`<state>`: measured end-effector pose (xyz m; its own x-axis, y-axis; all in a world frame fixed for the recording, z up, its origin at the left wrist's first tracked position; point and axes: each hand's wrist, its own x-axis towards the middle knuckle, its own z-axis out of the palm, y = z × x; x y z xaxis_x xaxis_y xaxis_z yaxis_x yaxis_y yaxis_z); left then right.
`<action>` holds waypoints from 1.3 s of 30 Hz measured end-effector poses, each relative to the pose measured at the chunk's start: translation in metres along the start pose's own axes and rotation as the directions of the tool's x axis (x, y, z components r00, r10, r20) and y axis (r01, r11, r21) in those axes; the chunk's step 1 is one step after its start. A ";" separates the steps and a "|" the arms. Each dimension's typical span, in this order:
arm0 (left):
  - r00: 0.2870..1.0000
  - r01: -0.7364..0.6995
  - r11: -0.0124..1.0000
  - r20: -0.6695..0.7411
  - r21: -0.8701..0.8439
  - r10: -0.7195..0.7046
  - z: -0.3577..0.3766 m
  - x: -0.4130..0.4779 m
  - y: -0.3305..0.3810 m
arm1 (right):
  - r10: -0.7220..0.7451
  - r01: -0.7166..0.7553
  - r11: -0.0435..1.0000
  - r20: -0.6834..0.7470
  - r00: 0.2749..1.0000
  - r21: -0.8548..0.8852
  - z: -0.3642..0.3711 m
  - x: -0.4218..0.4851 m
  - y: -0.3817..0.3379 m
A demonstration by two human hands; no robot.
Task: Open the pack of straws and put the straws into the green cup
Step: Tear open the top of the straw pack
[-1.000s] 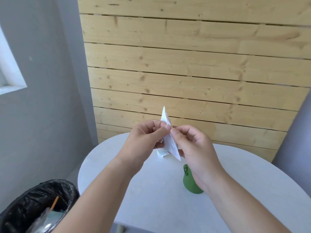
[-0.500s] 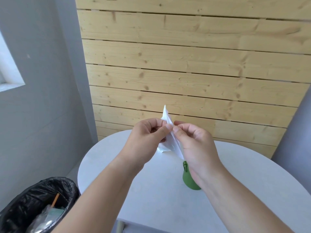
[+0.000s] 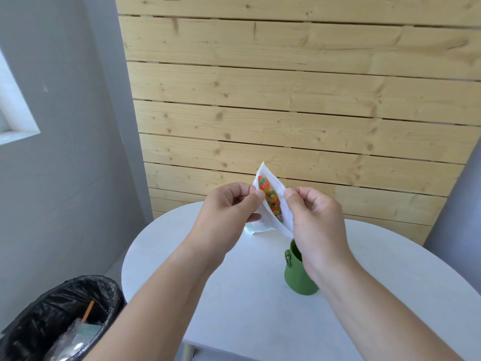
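Observation:
I hold a white pack of straws (image 3: 279, 194) up above the round table. My left hand (image 3: 229, 207) pinches its left edge and my right hand (image 3: 315, 212) pinches its right edge. The mouth of the pack gapes between them, and the round ends of several coloured straws (image 3: 270, 199) show inside, red, orange, yellow and green. The green cup (image 3: 296, 274) stands on the table below my right hand, with its rim partly hidden behind my wrist.
The round white table (image 3: 260, 308) stands against a wall of pale wooden planks (image 3: 286, 113). A bin lined with a black bag (image 3: 59, 319) holds some rubbish on the floor at the lower left. A grey wall with a window is at the left.
My hands have pulled the two sides of the pack apart. The pack was flat and closed before; its mouth is open now and the straw ends show.

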<state>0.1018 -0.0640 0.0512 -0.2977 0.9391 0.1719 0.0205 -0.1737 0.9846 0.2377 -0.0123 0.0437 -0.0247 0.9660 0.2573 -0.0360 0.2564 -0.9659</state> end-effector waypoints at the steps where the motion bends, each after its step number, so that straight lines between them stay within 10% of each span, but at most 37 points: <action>1: 1.000 0.011 1.000 0.026 -0.012 -0.011 -0.001 0.000 0.000 | -0.010 0.010 1.000 0.015 1.000 -0.010 -0.001 0.000 0.001; 15: 0.993 0.086 0.996 -0.078 -0.009 -0.087 -0.004 -0.004 0.007 | -0.229 0.250 0.935 0.112 0.967 -0.250 -0.016 0.009 -0.009; 28: 0.806 0.592 0.763 0.188 -0.260 -0.562 0.001 0.000 -0.010 | -0.097 0.047 0.956 0.163 0.982 0.289 -0.013 0.006 -0.024; 32: 0.895 0.445 0.566 0.343 -0.694 -0.283 0.008 -0.001 -0.015 | 0.021 -0.154 0.844 0.255 0.967 0.513 -0.006 -0.003 -0.027; 39: 0.973 0.104 0.256 0.046 -0.961 -0.224 0.010 0.009 -0.016 | 0.188 -0.426 0.697 0.427 0.885 0.577 0.000 -0.022 -0.020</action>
<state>0.1083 -0.0495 0.0375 -0.2509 0.9666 -0.0520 -0.9430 -0.2319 0.2386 0.2392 -0.0388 0.0569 -0.4552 0.8885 0.0585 -0.5911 -0.2524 -0.7661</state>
